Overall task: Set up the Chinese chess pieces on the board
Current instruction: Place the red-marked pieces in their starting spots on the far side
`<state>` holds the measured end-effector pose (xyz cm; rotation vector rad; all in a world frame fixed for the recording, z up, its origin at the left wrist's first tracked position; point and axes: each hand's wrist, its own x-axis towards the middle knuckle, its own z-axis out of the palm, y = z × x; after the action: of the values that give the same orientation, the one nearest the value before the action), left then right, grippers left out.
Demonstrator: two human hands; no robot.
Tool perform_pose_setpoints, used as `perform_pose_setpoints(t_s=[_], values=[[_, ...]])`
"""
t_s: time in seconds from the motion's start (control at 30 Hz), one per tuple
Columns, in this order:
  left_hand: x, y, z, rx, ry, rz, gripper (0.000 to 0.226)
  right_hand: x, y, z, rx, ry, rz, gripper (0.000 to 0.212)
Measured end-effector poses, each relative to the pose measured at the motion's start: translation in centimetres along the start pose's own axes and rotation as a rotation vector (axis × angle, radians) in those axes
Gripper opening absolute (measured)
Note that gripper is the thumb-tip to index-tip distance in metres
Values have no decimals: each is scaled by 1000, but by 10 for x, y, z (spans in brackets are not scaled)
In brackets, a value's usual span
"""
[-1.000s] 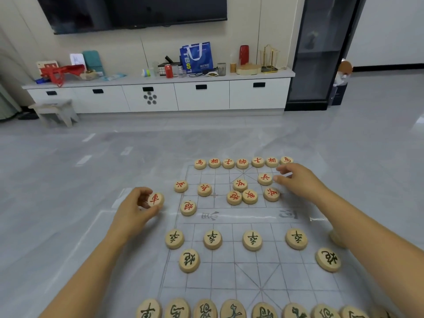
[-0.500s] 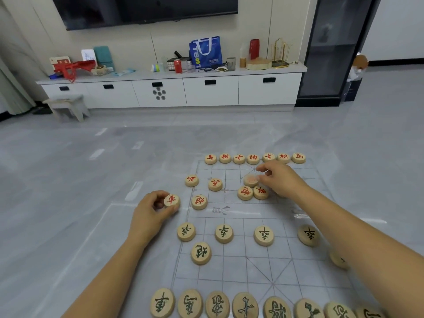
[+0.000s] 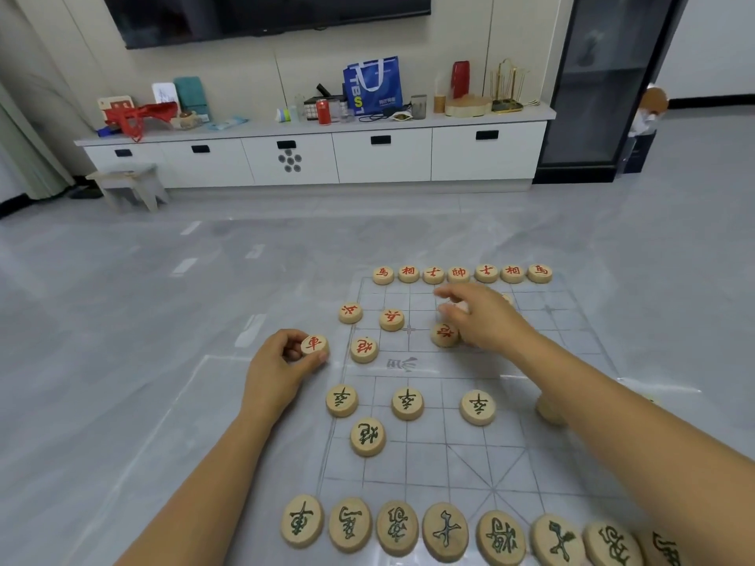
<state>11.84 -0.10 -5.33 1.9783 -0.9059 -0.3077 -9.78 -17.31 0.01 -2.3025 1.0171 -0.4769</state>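
We had our left hand's fingers clamped on the red chariot beside the board's left edge, likely bound for the far-left corner, while our right hand's fingers were too blurred to tell.

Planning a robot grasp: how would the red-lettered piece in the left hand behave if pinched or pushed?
The red-lettered piece looks like a thick wooden disc: probably stiff and light. Flat faces suggest it slides rather than tips; on edge, it may roll.
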Motion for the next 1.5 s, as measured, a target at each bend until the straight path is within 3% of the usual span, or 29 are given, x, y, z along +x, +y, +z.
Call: perform_pose_setpoints(t_s=[0.1, 0.17, 0.3, 0.7, 0.9, 1.0, 1.13, 1.2, 1.33, 1.5], values=[[1, -2, 1, 11, 3, 11, 30, 3, 38, -32, 234, 209, 224, 34], [2, -2, 2, 11, 4, 15, 30, -2, 68, -55, 251, 315, 359, 32], [3, -3, 2, 24, 11, 15, 31, -17, 102, -69, 197, 341, 465, 32], [3, -3, 2, 22, 14, 31, 28, -1, 61, -36, 310, 233, 253, 29], [2, -2, 3, 12, 8, 27, 27, -5, 40, -5, -428, -25, 113, 45], [2, -2, 2, 10, 3, 30, 26, -8, 32, -7, -505, -73, 4, 37], [3, -3, 1, 12, 2, 34, 28, -26, 42, -31, -620, -310, -145, 38], [2, -4, 2, 16, 1, 39, 28, -36, 51, -41, -589, -360, -139, 49], [0, -1, 1, 14, 0, 61, 27, -45, 60, -47, -253, -181, 37, 55], [-2, 1, 1, 36, -3, 57, 25, -49, 61, -35, -310, -136, 160, 50]])
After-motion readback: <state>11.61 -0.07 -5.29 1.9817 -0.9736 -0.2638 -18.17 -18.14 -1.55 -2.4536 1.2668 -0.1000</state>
